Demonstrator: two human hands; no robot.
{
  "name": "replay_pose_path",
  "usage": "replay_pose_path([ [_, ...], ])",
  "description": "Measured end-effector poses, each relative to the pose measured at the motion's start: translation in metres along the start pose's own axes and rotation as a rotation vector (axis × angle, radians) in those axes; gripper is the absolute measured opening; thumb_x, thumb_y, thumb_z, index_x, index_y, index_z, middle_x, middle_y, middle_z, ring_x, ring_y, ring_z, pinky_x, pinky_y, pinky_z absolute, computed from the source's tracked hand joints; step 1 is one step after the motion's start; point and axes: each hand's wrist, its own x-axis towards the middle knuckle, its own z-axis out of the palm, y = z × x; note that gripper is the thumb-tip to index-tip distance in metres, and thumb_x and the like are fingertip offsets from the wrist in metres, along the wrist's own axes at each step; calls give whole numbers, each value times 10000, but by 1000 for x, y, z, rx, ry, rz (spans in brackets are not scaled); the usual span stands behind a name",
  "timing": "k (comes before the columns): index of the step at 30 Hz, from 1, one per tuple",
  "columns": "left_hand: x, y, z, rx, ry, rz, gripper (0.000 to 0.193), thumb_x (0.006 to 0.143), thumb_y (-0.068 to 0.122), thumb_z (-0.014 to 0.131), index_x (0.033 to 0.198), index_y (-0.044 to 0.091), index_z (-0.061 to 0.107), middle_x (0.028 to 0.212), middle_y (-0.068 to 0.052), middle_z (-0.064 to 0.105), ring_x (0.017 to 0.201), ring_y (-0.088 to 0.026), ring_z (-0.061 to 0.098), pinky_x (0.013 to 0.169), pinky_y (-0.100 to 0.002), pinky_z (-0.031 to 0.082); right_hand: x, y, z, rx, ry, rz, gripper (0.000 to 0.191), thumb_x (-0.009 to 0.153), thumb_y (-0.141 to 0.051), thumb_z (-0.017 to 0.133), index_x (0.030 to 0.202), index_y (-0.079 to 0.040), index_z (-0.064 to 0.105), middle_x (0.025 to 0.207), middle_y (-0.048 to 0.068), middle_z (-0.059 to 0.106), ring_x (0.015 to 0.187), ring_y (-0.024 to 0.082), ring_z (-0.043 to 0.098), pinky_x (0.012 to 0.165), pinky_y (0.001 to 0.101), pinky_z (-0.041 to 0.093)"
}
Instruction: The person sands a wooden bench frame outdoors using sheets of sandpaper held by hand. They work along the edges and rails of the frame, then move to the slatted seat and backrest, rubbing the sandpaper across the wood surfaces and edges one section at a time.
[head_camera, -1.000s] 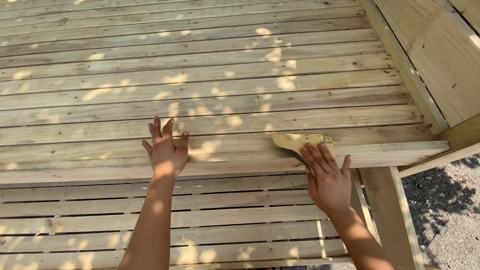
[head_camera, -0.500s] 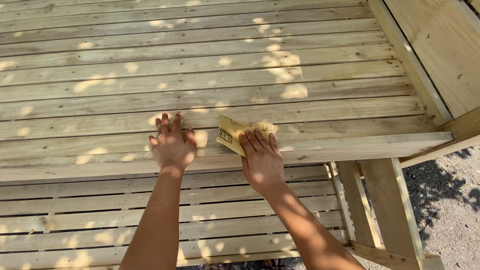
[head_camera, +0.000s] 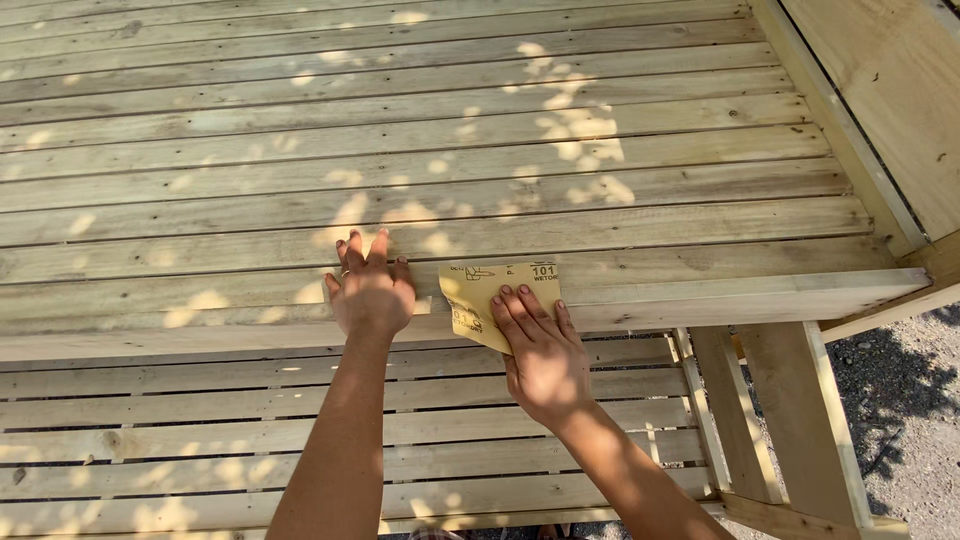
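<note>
The right hand (head_camera: 540, 350) presses flat, fingers spread, on yellow sandpaper (head_camera: 490, 295) at the wooden deck's edge (head_camera: 700, 300). The left hand (head_camera: 372, 290) lies open beside it. Much wood looks unsanded.

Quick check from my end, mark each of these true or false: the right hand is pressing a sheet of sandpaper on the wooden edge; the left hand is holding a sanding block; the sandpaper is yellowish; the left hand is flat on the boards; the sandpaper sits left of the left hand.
1. The right hand presses a sheet of sandpaper on the front edge of the wooden planks. True.
2. The left hand holds a sanding block. False: it holds nothing.
3. The sandpaper is yellowish. True.
4. The left hand lies flat on the boards. True, fingers spread, palm down.
5. The sandpaper sits left of the left hand. False: it lies to its right, under the right hand's fingers.
</note>
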Motion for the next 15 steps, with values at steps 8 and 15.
replay_pose_path([
  [8,-1,2,-9,161,-135,21,802,844,312,596,1571,338,259,1680,-98,133,1542,-259,144,1170,-534,228,30,-33,25,56,-121,-70,603,826,-139,694,1413,-82,568,1484,53,543,1417,252,464,1175,652,283],
  [15,4,0,-3,-2,-119,-24,569,995,256,472,1532,335,300,1696,-56,143,1541,-252,200,1205,-500,252,-5,-12,11,-44,-143,-57,655,771,-141,683,1414,-157,560,1492,26,547,1404,231,475,1138,684,231],
])
